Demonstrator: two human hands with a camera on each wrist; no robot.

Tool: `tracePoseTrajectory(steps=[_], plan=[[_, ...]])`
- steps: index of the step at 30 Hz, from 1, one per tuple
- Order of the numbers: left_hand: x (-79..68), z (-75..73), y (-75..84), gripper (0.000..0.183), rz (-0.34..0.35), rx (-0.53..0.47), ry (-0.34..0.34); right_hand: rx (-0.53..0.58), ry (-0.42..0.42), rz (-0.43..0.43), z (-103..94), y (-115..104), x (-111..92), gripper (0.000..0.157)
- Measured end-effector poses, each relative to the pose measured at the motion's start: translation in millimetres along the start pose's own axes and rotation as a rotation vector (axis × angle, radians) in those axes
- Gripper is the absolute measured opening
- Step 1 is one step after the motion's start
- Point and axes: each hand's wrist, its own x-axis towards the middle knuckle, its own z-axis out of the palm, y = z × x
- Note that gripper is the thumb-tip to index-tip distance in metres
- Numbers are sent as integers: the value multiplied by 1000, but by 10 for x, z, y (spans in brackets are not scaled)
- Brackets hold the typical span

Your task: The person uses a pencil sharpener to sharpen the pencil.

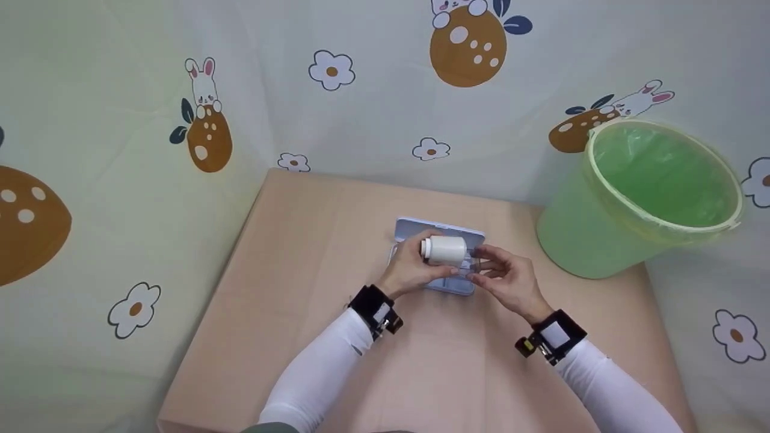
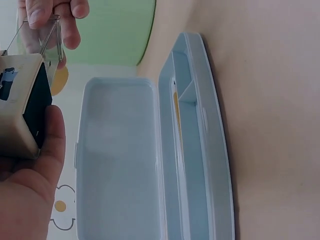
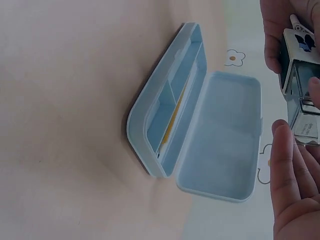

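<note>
My left hand (image 1: 409,269) grips a white crank pencil sharpener (image 1: 446,249) above the pencil case. A small crank handle (image 3: 296,23) shows on it in the right wrist view. From its dark-edged end juts a clear plastic shavings drawer (image 3: 305,126) with printing on it. The right hand (image 1: 512,281) pinches this drawer between thumb and fingers. Below both hands lies a light blue pencil case (image 2: 216,135), its lid (image 2: 120,155) raised. Inside the case is a long yellow item (image 3: 174,120), probably a pencil. Whether the drawer holds shavings cannot be made out.
At the right of the peach-covered table (image 1: 289,252) stands a green waste bin (image 1: 577,222) with a clear liner in it. A patterned curtain (image 1: 373,108) hangs behind the table and along its sides.
</note>
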Motion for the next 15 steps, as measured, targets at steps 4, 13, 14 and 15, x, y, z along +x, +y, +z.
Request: tracePoseTrajectory(steps=[4,13,14,15], plan=[[-9,49,0,59,9,-24,-36,25,-23,-15,57,-13,-7,57],[-37,88,-13,61,22,-35,-49,52,-42,30,79,-20,-27,60],[-41,90,-16,61,20,-38,-52,54,-43,37,83,-23,-29,60],[-44,92,-18,61,16,-35,-53,55,-47,42,88,-29,-31,60]])
